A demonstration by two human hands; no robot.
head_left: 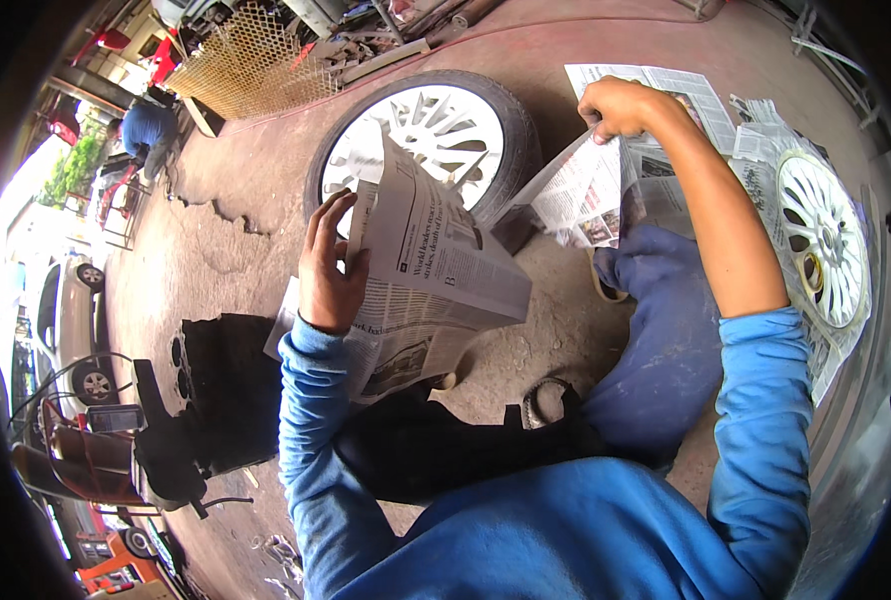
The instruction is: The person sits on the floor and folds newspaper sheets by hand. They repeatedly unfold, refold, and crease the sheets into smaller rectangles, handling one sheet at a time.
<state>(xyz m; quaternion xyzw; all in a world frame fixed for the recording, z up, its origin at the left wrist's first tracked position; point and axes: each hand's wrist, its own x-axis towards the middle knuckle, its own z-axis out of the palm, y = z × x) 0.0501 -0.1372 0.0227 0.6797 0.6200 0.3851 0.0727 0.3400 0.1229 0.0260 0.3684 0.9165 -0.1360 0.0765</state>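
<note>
My left hand (332, 268) grips the edge of a large, partly folded newspaper (436, 265), which hangs in front of my left leg. Held up on the other side, my right hand (621, 108) pinches another piece of newspaper (586, 190), its lower part dangling above my right knee. Whether the two pieces are joined is hard to see. Behind them a tyre on a white spoked wheel (446, 120) lies flat on the floor; the raised paper covers part of it. To the right, a second white spoked wheel (824, 238) rests with newspaper around its rim.
More newspaper sheets (701, 95) lie on the floor beyond my right arm. A black panel (228, 395) stands left of me, near red chairs (91, 460). Yellowish mesh (251, 60) and scrap lie at the back. Far left, a person in blue (149, 127) crouches; a car (78, 320) is parked nearby.
</note>
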